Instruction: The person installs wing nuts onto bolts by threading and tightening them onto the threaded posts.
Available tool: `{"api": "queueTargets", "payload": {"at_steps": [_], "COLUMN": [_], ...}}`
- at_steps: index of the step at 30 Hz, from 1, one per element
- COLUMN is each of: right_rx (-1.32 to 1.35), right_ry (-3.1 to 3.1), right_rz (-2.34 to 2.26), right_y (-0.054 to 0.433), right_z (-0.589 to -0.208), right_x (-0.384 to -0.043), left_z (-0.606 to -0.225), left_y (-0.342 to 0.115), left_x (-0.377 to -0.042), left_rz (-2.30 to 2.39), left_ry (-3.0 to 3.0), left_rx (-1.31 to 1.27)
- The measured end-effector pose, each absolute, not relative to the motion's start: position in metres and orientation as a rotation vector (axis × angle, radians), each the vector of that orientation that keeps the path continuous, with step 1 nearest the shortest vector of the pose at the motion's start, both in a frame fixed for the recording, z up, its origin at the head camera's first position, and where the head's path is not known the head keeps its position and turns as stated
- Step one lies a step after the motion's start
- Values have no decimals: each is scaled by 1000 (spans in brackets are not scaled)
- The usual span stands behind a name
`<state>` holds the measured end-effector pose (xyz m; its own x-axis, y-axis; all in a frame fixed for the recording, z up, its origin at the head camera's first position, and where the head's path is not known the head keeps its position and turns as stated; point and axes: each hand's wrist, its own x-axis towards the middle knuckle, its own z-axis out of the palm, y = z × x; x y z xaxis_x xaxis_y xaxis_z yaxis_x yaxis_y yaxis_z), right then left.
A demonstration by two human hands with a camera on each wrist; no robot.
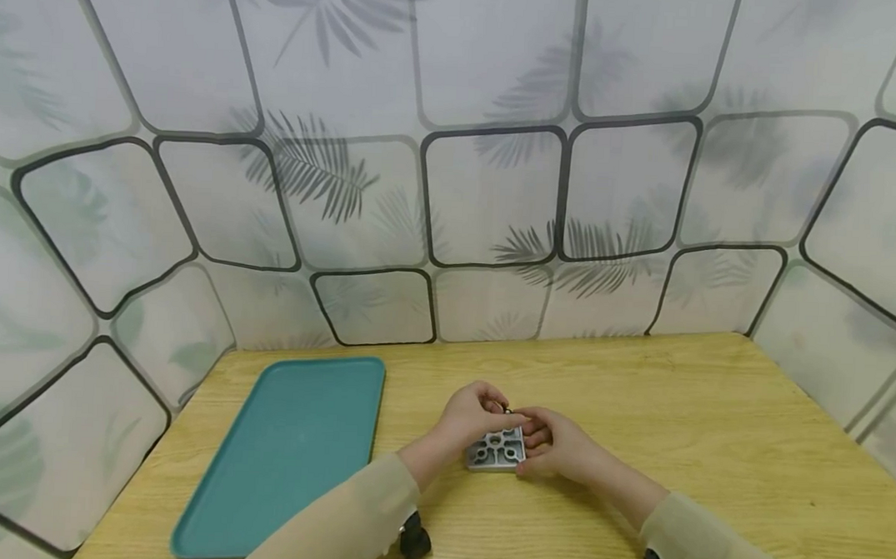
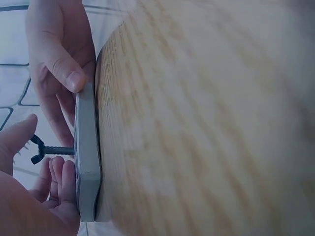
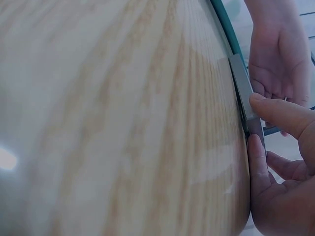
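A grey metal plate [image 1: 496, 458] with several round holes and raised ribs lies flat on the wooden table. A black wing bolt [image 2: 56, 150] sticks up out of its face near the far edge. My left hand [image 1: 472, 416] curls its thumb and fingers around the wing bolt's head; in the left wrist view its fingertips [image 2: 58, 169] are low beside the bolt, close to the plate. With thumb and fingers at its edge, my right hand [image 1: 561, 447] grips the right side of the plate. How deep the bolt sits is hidden.
A teal tray [image 1: 290, 456] lies on the left of the wooden table [image 1: 711, 441]. Patterned curtain walls [image 1: 489, 198] rise behind the table and along both sides. Dark straps with devices [image 1: 414, 538] are worn near the wrists.
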<state>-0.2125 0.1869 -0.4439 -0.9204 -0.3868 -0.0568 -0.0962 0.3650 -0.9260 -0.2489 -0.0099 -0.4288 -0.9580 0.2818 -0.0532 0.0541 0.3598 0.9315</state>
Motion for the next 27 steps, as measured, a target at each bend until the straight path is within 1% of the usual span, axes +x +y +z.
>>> {"api": "queueTargets", "payload": {"at_steps": [8,27], "right_rx": [-421,-438], "right_ry": [2360,2352], "right_rz": [-1558,-1579], "right_y": [187,187], "right_z": [-444,-444], "right_x": [-213,-212], "left_z": [-431,-432], "left_y": [-9,-12], "left_x": [-249,-253], "left_rz": [1659,1689], "left_ry": [2432,2322], "left_rx": [318,262]}}
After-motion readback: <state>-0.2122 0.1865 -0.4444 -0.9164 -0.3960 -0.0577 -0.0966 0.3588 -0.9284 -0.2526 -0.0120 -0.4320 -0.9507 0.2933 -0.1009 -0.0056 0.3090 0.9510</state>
